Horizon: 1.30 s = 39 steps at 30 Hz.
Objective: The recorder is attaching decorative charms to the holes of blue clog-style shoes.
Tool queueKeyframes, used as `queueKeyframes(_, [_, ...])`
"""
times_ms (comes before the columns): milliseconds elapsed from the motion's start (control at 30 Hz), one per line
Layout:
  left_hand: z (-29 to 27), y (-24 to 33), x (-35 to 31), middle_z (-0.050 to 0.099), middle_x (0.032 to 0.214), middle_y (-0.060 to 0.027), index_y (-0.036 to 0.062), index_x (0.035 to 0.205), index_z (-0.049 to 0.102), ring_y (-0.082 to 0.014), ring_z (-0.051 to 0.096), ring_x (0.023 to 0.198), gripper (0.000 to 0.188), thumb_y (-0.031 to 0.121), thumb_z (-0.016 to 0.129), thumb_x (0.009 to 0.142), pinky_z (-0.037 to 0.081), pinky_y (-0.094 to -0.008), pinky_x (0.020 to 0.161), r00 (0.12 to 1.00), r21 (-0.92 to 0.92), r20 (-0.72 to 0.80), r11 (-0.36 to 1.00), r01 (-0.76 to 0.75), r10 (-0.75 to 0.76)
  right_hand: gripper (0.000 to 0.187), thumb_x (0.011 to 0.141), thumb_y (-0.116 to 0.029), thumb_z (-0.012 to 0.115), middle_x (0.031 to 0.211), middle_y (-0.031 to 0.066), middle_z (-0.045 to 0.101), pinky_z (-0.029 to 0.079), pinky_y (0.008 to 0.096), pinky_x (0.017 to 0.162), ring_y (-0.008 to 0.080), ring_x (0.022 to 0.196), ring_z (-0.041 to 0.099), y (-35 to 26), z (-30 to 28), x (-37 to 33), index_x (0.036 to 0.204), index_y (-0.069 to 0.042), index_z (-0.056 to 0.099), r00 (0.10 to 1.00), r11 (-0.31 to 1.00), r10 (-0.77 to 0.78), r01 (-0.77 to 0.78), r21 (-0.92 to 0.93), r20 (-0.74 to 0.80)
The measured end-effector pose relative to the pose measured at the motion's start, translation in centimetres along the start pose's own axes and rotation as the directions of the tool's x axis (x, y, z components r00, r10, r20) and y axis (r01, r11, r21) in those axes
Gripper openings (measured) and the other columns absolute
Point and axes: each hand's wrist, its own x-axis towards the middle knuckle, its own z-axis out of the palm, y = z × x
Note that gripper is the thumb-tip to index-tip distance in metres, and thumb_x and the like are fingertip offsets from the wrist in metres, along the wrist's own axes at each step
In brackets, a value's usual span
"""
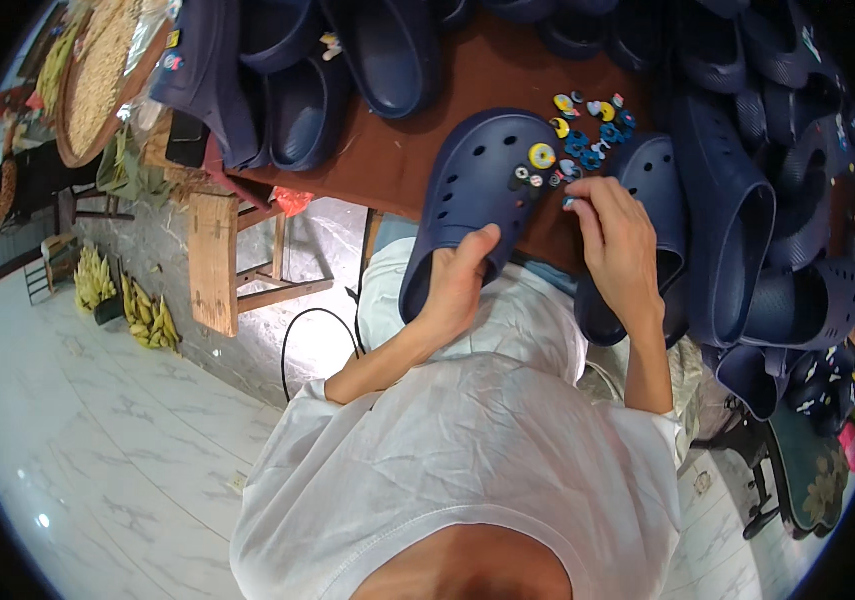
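Note:
My left hand (455, 285) grips a navy blue clog (467, 165) by the edge of its foot opening, thumb on the outside and fingers inside. The clog's holed toe points away from me. A round yellow shoe charm (541, 156) and several smaller charms sit along the right side of its upper. Just right of the clog, my right hand (615, 235) pinches a small bluish charm (568, 203) between thumb and fingertips. Beyond that hand, several loose charms (577, 142) in blue, yellow and white lie on the brown tabletop (377, 165). A second navy clog (652, 170) lies partly behind my right hand.
Many navy clogs crowd the right side, such as one upright clog (717, 215), and more line the far left, including another clog (297, 115). A wooden stool (213, 265) stands left of my lap. Bananas (150, 315) lie on the tiled floor (137, 430).

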Motion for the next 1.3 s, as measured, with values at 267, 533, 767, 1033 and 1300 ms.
queueKeyframes(267, [1.7,-0.2,-0.9,0.062,0.119,-0.0007,0.0023,0.128,0.057,-0.0094,0.056,0.107,0.038,0.020,0.064,0.095,0.042,-0.0274,0.095,0.994,0.129,0.024,0.986,-0.106,0.103,0.011,0.093,-0.003,0.064,0.094,0.0115,0.064,0.052,0.0339,0.073,0.0271,0.083,0.067,-1.3,0.7,-0.4,0.103,0.000,0.067,0.997,0.939,0.066,-0.078,0.334,0.050])
queueKeyframes(533, [3.0,-0.3,-1.4,0.060,0.125,-0.0034,-0.0008,0.134,0.051,-0.0121,0.053,0.115,0.047,0.016,0.065,0.093,0.041,-0.0292,0.102,0.994,0.155,0.052,0.983,-0.102,0.095,0.011,0.095,0.000,0.063,0.095,0.0055,0.068,0.051,0.0241,0.076,0.0117,0.086,0.067,0.0,1.1,-1.0,0.104,0.002,0.069,0.964,0.742,0.237,-0.261,0.618,0.122])
queueKeyframes(767, [3.0,-0.8,-1.9,0.059,0.127,-0.0057,-0.0010,0.132,0.053,-0.0148,0.056,0.116,0.044,0.010,0.063,0.090,0.041,-0.0308,0.102,0.988,0.144,0.077,0.979,-0.146,0.136,0.008,0.090,0.002,0.069,0.093,0.0063,0.068,0.054,0.0244,0.076,0.0119,0.084,0.069,0.4,1.3,-1.7,0.097,0.003,0.067,0.968,0.712,0.246,-0.213,0.669,0.045])
queueKeyframes(1033, [3.0,-1.1,-2.7,0.058,0.106,-0.0004,0.0010,0.118,0.060,-0.0079,0.052,0.093,0.025,0.010,0.060,0.094,0.043,-0.0242,0.080,0.977,0.174,0.116,0.965,-0.198,0.179,0.010,0.091,0.000,0.070,0.090,0.0008,0.065,0.053,0.0227,0.079,0.0081,0.084,0.066,0.1,0.0,-1.6,0.096,-0.001,0.061,0.956,0.723,0.253,-0.287,0.629,0.146])
queueKeyframes(1300, [1.5,-0.9,-2.3,0.062,0.126,-0.0088,-0.0012,0.127,0.056,-0.0193,0.057,0.119,0.039,0.012,0.061,0.090,0.040,-0.0356,0.106,0.993,-0.029,-0.064,0.995,-0.100,0.098,0.008,0.092,-0.003,0.067,0.091,0.0095,0.064,0.052,0.0332,0.069,0.0244,0.079,0.067,-2.4,4.4,-2.6,0.099,-0.002,0.064,0.966,0.850,0.213,-0.110,0.516,-0.145])
